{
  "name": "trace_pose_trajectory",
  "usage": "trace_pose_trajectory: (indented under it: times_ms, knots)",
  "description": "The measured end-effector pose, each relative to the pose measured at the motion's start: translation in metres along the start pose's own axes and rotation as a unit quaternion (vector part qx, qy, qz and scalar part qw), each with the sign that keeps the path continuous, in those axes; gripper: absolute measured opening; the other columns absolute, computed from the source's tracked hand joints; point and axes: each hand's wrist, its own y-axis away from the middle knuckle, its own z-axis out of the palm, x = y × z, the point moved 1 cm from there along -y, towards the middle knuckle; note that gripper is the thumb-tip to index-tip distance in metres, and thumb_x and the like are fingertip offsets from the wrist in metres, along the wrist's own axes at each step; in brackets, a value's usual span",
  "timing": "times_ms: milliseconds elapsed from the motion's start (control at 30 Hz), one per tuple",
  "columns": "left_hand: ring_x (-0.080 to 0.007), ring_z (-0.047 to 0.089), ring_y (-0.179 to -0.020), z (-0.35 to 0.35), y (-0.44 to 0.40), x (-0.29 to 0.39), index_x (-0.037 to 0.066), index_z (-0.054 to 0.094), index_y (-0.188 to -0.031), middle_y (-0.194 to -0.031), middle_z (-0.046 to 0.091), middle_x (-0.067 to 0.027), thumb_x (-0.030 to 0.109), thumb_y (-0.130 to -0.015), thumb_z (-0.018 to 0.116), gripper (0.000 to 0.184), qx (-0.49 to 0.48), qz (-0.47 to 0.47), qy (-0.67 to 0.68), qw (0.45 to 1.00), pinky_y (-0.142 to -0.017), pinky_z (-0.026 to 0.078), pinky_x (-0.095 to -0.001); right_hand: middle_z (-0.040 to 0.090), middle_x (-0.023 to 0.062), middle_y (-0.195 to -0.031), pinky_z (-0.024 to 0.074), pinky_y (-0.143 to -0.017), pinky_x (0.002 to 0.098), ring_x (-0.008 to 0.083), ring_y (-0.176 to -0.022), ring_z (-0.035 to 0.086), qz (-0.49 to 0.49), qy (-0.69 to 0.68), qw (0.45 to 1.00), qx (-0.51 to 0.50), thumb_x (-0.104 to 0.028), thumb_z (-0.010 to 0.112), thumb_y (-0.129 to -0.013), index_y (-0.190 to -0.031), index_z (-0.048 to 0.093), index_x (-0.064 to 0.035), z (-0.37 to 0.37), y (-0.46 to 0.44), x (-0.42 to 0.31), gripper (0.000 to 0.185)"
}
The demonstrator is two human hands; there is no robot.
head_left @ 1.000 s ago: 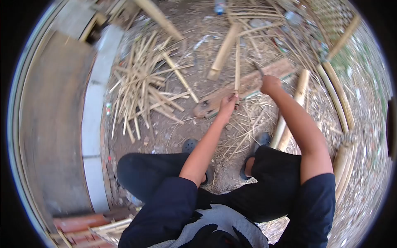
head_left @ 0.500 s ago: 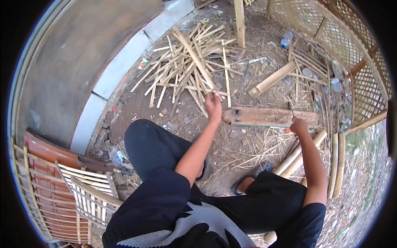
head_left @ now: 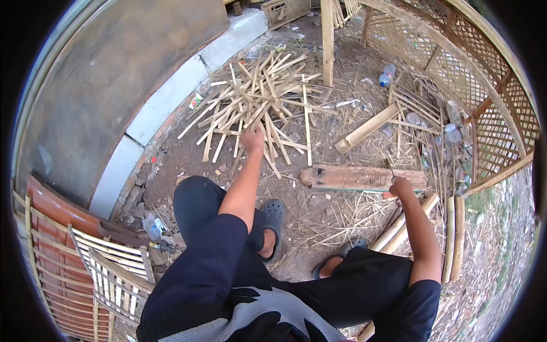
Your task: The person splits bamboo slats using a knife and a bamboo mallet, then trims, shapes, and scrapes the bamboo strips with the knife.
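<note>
My left hand (head_left: 252,138) reaches to the near edge of a heap of split bamboo strips (head_left: 274,74). Its fingers are closed around the end of a bamboo strip (head_left: 260,115) that lies over the heap. Over the right end of a worn wooden plank (head_left: 364,178), my right hand (head_left: 402,187) is closed on a knife (head_left: 391,167). The narrow blade points away from me, and a bit of orange shows beside the fist. Most of the handle is hidden in the hand.
A half-round bamboo piece (head_left: 366,129) lies beyond the plank, near a plastic bottle (head_left: 387,75). Bamboo poles (head_left: 454,238) rest at the right. A wooden post (head_left: 327,43) stands behind the heap, with a woven lattice panel (head_left: 456,71) at the right.
My left hand has moved left and closer to the heap, bringing the strip down onto it. My right hand stays by the plank with the knife. The view has shifted slightly.
</note>
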Motion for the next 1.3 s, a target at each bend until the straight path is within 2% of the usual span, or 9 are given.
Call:
trace_pose_trajectory:
  times_ms: [33,100,167,233,300,433,667,867,1300]
  knots:
    - [-0.0431,0.049,-0.119,0.038,0.001,-0.064,-0.002,0.063,-0.119,-0.118,0.061,-0.0254,0.039,-0.083,0.063,0.055,0.027,0.021,0.02,0.999,-0.108,0.031,-0.05,0.069,0.0157,-0.113,0.0539,-0.089,0.0396,0.0303,-0.107,0.066,-0.009,0.008,1.0,0.006,-0.023,0.08,-0.068,-0.111,0.07,-0.0086,0.005,-0.006,0.0,0.046]
    - [-0.0425,0.049,-0.119,0.054,0.058,-0.128,-0.002,0.061,-0.121,-0.119,0.059,-0.027,0.03,-0.084,0.064,0.049,-0.065,0.071,-0.175,0.98,-0.109,0.031,-0.0509,0.07,0.0154,-0.11,0.0543,-0.089,0.0387,0.0301,-0.105,0.067,-0.016,0.021,1.0,0.016,-0.021,0.079,-0.067,-0.108,0.071,-0.0082,0.022,-0.028,0.011,0.043]
    - [-0.0395,0.042,-0.126,0.027,0.146,-0.141,-0.002,0.059,-0.12,-0.129,0.051,-0.0234,0.023,-0.084,0.067,0.045,-0.085,0.15,-0.254,0.952,-0.108,0.034,-0.0505,0.07,0.0161,-0.108,0.055,-0.088,0.0387,0.0304,-0.103,0.068,-0.007,0.017,1.0,0.024,-0.017,0.077,-0.066,-0.105,0.073,-0.0084,0.018,-0.021,0.007,0.041]
    - [-0.0376,0.042,-0.125,-0.007,0.203,-0.123,0.001,0.058,-0.121,-0.13,0.048,-0.0205,0.019,-0.083,0.067,0.043,-0.201,0.152,-0.286,0.925,-0.106,0.038,-0.0481,0.07,0.019,-0.105,0.0555,-0.084,0.0416,0.0312,-0.099,0.069,-0.005,0.026,1.0,0.012,-0.025,0.071,-0.073,-0.097,0.073,-0.0044,0.022,-0.022,0.01,0.032]
    - [-0.0368,0.045,-0.121,-0.001,0.216,-0.124,0.002,0.061,-0.115,-0.124,0.052,-0.0196,0.018,-0.083,0.066,0.037,-0.251,0.265,-0.289,0.885,-0.101,0.041,-0.0473,0.071,0.0169,-0.105,0.0561,-0.084,0.0404,0.0291,-0.1,0.069,0.012,0.008,0.999,-0.029,-0.024,0.07,-0.075,-0.1,0.072,-0.0037,-0.001,0.006,-0.001,0.032]
    - [-0.0358,0.051,-0.112,0.036,0.204,-0.088,0.001,0.065,-0.104,-0.112,0.058,-0.019,0.015,-0.083,0.063,0.026,-0.277,0.359,-0.205,0.868,-0.095,0.044,-0.0469,0.07,0.0157,-0.112,0.0559,-0.086,0.0385,0.0288,-0.105,0.068,0.031,0.005,1.0,-0.002,-0.02,0.068,-0.077,-0.109,0.071,-0.0035,0.015,-0.006,0.0,0.036]
    - [-0.0379,0.054,-0.103,0.117,0.184,0.0,0.002,0.067,-0.092,-0.099,0.061,-0.0198,0.016,-0.082,0.064,0.017,-0.288,0.397,-0.045,0.87,-0.091,0.043,-0.0465,0.068,0.0141,-0.118,0.0597,-0.075,0.0412,0.0294,-0.104,0.068,0.016,0.005,1.0,0.005,-0.017,0.067,-0.081,-0.114,0.069,-0.004,0.033,-0.007,-0.019,0.036]
    - [-0.0373,0.05,-0.116,0.165,0.183,0.034,0.008,0.068,-0.1,-0.113,0.059,-0.0192,0.02,-0.081,0.067,0.023,-0.43,0.445,-0.152,0.77,-0.101,0.041,-0.0467,0.064,0.0108,-0.123,0.0601,-0.052,0.051,0.0312,-0.097,0.07,0.05,0.005,0.999,0.006,-0.011,0.071,-0.078,-0.115,0.067,-0.0016,0.073,-0.026,-0.036,0.038]
    - [-0.0367,0.042,-0.129,0.277,0.16,0.086,0.005,0.049,-0.133,-0.137,0.045,-0.0175,0.022,-0.081,0.071,0.058,-0.452,0.412,-0.339,0.715,-0.107,0.04,-0.0468,0.068,0.019,-0.113,0.0596,-0.072,0.0413,0.03,-0.1,0.07,0.048,-0.051,0.998,-0.004,-0.018,0.065,-0.082,-0.109,0.07,0.0007,0.011,-0.014,-0.038,0.033]
